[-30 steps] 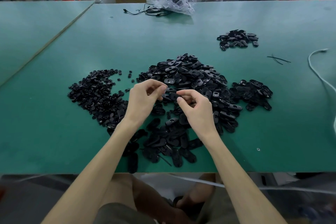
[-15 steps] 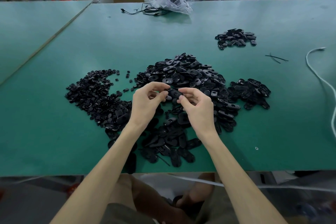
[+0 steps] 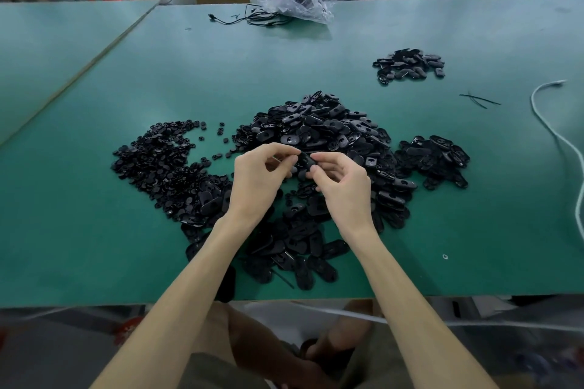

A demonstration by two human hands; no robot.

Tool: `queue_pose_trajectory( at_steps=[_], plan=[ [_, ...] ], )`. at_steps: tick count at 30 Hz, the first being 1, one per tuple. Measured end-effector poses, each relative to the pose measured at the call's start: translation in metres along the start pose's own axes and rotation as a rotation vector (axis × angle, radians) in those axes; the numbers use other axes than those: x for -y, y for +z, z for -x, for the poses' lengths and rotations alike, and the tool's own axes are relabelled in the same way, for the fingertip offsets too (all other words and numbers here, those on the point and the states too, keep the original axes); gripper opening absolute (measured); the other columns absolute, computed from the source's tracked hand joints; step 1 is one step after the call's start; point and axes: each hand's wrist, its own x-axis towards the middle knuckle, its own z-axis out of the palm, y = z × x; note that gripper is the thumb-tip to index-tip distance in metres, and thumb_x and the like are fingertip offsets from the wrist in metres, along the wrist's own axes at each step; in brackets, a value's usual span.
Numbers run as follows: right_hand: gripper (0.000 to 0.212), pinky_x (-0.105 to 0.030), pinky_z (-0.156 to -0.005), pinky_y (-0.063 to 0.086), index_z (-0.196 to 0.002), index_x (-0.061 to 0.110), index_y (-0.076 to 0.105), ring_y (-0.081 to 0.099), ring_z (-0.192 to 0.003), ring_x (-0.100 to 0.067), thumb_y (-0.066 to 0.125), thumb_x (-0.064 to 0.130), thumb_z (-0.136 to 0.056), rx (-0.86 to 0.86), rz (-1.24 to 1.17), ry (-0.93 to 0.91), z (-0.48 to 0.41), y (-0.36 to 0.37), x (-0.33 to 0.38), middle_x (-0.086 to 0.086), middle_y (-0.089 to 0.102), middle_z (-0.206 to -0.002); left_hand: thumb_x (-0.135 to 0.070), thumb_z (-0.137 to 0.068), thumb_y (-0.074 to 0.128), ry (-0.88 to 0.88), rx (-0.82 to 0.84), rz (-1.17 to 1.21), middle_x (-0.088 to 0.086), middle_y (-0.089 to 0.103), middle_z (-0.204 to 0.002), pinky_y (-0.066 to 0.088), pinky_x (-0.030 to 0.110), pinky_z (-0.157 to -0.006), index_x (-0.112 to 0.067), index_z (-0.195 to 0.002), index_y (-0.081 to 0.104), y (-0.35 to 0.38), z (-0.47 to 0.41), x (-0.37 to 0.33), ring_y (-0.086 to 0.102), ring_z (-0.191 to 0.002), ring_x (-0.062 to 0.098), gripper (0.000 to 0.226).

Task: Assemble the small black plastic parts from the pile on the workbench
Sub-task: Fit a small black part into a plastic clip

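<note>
Two hands pinch one black part (image 3: 306, 162) between them, over the near half of the pile (image 3: 319, 129) on the tabletop (image 3: 94, 230). The left hand (image 3: 259, 180) grips its left end, the right hand (image 3: 344, 186) its right end, fingers curled.

The left hand (image 3: 256, 180) and the right hand (image 3: 344, 186) are left bare, as are the forearms (image 3: 196, 278) behind them; below the hands, olive-grey shorts (image 3: 218, 373) are worn.
</note>
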Motion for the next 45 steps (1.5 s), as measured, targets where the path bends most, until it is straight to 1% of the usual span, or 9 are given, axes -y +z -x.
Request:
queue_pose_trajectory(
  at_steps=[5,10,16,21,33,36,40,43,45],
  plan=[
    [0.017,-0.030,-0.083,0.062,-0.110,0.016,0.075,0.077,-0.089,-0.009,0.072,0.007,-0.095,0.001,-0.018,-0.008,0.001,-0.001,0.001,0.002,0.079,-0.095,-0.011,-0.089,0.080,-0.103,-0.016,0.187,0.002,0.077,-0.083,0.059,0.025,-0.073,-0.012,-0.098,0.077,0.001,0.001,0.001,0.074,-0.071,0.019,0.009],
    [0.017,-0.029,-0.083,0.060,-0.109,0.015,0.075,0.077,-0.088,-0.010,0.074,0.007,-0.094,0.015,-0.042,-0.011,0.001,-0.001,0.002,0.000,0.079,-0.094,-0.008,-0.090,0.078,-0.101,-0.001,0.191,0.000,0.077,-0.084,0.057,0.021,-0.071,-0.013,-0.094,0.076,0.005,0.003,0.001,0.074,-0.073,0.017,0.007],
    [0.018,-0.039,-0.091,0.062,-0.106,0.016,0.077,0.077,-0.093,-0.014,0.079,0.008,-0.091,0.035,-0.042,-0.009,0.002,-0.002,0.003,0.002,0.079,-0.097,-0.013,-0.092,0.077,-0.109,-0.006,0.112,-0.003,0.076,-0.085,0.059,0.029,-0.075,-0.018,-0.093,0.075,0.007,0.004,0.002,0.072,-0.075,0.017,0.006],
    [0.018,-0.038,-0.090,0.063,-0.106,0.017,0.077,0.077,-0.092,-0.012,0.079,0.007,-0.091,0.044,-0.050,-0.005,0.003,-0.002,0.003,0.004,0.080,-0.096,-0.012,-0.093,0.076,-0.124,-0.007,0.081,-0.004,0.076,-0.085,0.060,0.032,-0.079,-0.014,-0.095,0.076,0.007,0.004,0.002,0.072,-0.077,0.016,0.003],
    [0.017,-0.042,-0.090,0.063,-0.102,0.014,0.077,0.078,-0.091,-0.016,0.077,0.002,-0.091,0.060,-0.069,-0.007,0.001,-0.002,0.000,0.000,0.080,-0.095,-0.017,-0.088,0.081,-0.100,-0.021,-0.004,-0.011,0.072,-0.083,0.046,0.010,-0.070,-0.020,-0.090,0.070,0.010,0.007,0.004,0.066,-0.078,0.002,0.011],
    [0.017,-0.041,-0.090,0.062,-0.101,0.015,0.077,0.078,-0.090,-0.018,0.077,0.001,-0.090,0.064,-0.084,-0.013,0.001,-0.002,-0.001,-0.002,0.080,-0.094,-0.020,-0.086,0.084,-0.093,-0.053,-0.037,-0.006,0.069,-0.089,0.046,0.014,-0.070,-0.019,-0.092,0.064,0.010,0.007,0.005,0.063,-0.079,0.007,0.021],
    [0.018,-0.034,-0.084,0.061,-0.100,0.017,0.076,0.078,-0.090,-0.021,0.078,0.001,-0.090,0.075,-0.126,-0.034,0.001,-0.003,0.000,-0.003,0.080,-0.094,-0.018,-0.087,0.082,-0.105,-0.041,0.044,-0.013,0.070,-0.104,0.052,0.020,-0.076,-0.022,-0.112,0.064,0.008,0.006,0.000,0.067,-0.085,0.002,0.032],
    [0.017,-0.026,-0.072,0.059,-0.101,0.012,0.075,0.078,-0.090,-0.022,0.075,-0.002,-0.091,0.078,-0.173,-0.029,0.002,-0.003,0.001,-0.006,0.079,-0.094,-0.014,-0.091,0.078,-0.102,0.020,0.066,-0.012,0.073,-0.101,0.057,0.033,-0.084,-0.018,-0.113,0.069,0.007,0.006,-0.003,0.070,-0.084,0.001,0.024],
    [0.016,-0.026,-0.072,0.060,-0.102,0.007,0.073,0.078,-0.090,-0.024,0.073,-0.005,-0.092,0.079,-0.187,-0.024,0.002,-0.003,0.000,-0.008,0.079,-0.095,-0.010,-0.090,0.079,-0.107,0.041,0.110,-0.007,0.076,-0.095,0.059,0.037,-0.085,-0.015,-0.105,0.072,0.006,0.005,-0.003,0.072,-0.085,0.007,0.018]
  ],
)
